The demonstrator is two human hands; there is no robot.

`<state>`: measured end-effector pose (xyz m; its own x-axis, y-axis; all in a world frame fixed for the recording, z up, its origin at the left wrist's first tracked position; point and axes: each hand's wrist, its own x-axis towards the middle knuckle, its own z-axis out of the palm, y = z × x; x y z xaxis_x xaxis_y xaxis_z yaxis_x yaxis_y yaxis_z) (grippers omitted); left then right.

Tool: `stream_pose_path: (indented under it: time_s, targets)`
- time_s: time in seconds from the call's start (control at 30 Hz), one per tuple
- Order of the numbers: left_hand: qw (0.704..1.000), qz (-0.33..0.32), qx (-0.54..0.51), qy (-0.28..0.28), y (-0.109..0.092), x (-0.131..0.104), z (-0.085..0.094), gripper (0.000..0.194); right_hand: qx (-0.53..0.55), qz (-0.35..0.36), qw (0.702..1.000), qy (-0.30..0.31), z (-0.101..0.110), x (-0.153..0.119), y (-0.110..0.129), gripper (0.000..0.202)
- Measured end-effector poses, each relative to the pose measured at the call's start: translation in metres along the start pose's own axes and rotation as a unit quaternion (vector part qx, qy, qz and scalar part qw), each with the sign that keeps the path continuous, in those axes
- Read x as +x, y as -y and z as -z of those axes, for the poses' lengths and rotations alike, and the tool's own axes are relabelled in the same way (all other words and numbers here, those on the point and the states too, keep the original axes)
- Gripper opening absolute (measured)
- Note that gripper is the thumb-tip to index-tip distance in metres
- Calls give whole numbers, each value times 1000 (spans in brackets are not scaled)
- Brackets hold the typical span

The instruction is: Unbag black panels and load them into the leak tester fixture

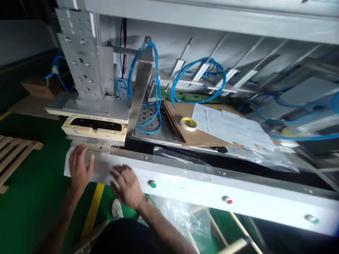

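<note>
Label [99,141] under the press unreadable, hands [79,167] beside

A green floor [34,197] carries a yellow painted line [92,208]; left of that line lies a pale wooden pallet [12,155]; beyond the pallet, flat cardboard [31,104] rests by a dark wall [23,38]; grey steel framing [212,17] spans overhead, lit evenly.

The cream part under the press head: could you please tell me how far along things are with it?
The cream part already sits under the press plate. Both hands are open on the white front rail: left hand just below the part, right hand beside the green button. The button is not yet touched, and the part remains in the machine.
</note>
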<state>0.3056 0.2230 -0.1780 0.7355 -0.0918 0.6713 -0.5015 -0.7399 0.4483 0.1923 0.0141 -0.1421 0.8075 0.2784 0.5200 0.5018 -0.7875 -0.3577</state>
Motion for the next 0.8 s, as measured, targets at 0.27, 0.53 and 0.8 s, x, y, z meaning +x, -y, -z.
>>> stream_pose_path:
  time_s: [0.27, 0.53, 0.8]
  targets:
    - [947, -194, -115, 227, -136, -148, -26, 39, 55, -183, 978, -79, 49, -157, 16, 28]
    - [963, -179, -17, 201, -175, -182, -49, 83, -219, -425, 839, -260, 143, -291, -74, 26]
    - [978, -120, 16, 168, -178, -227, -65, 94, -289, -596, 653, -368, 287, -437, -197, 66]
